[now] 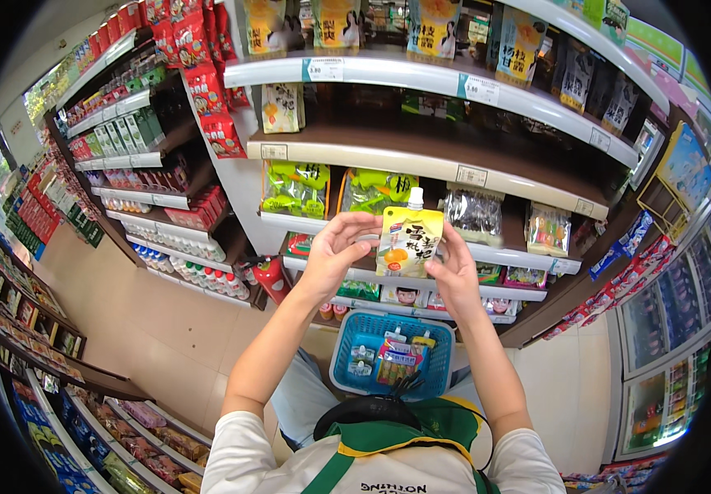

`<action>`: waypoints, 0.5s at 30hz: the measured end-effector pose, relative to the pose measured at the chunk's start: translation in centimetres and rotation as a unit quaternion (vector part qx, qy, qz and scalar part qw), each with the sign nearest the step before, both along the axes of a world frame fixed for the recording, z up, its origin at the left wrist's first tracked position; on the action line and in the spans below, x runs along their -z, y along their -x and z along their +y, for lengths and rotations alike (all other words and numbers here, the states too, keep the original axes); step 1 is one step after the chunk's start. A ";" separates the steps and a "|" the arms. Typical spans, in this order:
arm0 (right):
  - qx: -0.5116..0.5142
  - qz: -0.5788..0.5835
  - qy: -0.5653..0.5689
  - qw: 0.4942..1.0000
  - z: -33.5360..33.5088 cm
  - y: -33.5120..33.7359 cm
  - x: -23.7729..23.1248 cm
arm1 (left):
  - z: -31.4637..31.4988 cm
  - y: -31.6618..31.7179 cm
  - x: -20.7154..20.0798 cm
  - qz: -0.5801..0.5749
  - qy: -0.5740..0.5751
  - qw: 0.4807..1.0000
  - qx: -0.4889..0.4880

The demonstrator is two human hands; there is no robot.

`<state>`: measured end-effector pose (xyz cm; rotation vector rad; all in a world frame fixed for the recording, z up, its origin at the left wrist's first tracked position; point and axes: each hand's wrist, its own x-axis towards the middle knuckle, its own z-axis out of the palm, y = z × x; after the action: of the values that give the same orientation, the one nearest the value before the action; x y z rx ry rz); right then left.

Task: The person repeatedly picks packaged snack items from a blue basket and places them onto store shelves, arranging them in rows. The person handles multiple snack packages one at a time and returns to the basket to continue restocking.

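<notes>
On the far left, long store shelves [10, 288] packed with small coloured packets curved along an aisle, and a pale beige tiled floor [166, 321] ran between them and the next rack. That rack held red snack bags [207, 74] hanging at its top corner, green boxes and rows of small white bottles [183, 247] lower down. A red fire extinguisher [271, 278] stood on the floor at the foot of the rack.

Straight ahead rose a white-edged brown shelf unit [388, 156] with price labels on its rims and green and yellow bagged goods on its boards. In front of its middle shelf the person's left hand [335, 247] closed its fingers on the left edge of a yellow spouted drink pouch with a white cap [407, 239], while the right hand [454, 276] gripped the pouch's right edge; the pouch was held upright, clear of the shelf.

Below the hands, a blue plastic shopping basket [347, 362] held several small packets and pouches. To the right, hanging strips of red and blue packets [627, 255] lined the shelf end, and a glass-fronted cooler [668, 329] stood beyond.
</notes>
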<state>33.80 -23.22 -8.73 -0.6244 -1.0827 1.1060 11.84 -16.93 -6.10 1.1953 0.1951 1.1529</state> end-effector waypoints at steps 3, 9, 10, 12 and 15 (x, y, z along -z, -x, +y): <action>-0.012 -0.040 -0.025 0.999 0.6 0.8 -1.4 | 0.2 -0.1 -1.3 -0.002 -0.014 1.000 -0.015; -0.056 -0.104 -0.023 0.993 2.3 1.6 -3.2 | 1.6 0.7 -2.7 -0.013 -0.012 0.999 -0.031; -0.062 -0.109 -0.026 0.992 2.6 1.7 -3.5 | 1.8 0.9 -2.8 -0.024 -0.002 1.000 -0.020; -0.074 -0.119 -0.029 0.990 3.2 2.2 -4.1 | 2.0 1.2 -3.4 -0.024 -0.005 0.999 -0.027; -0.092 -0.093 -0.001 0.991 3.6 3.3 -5.0 | 2.7 1.6 -3.7 -0.007 -0.007 0.999 -0.044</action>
<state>30.55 -19.66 -3.74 -0.6454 -1.3220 1.2221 10.19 -14.19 -2.42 1.1998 0.2312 1.2406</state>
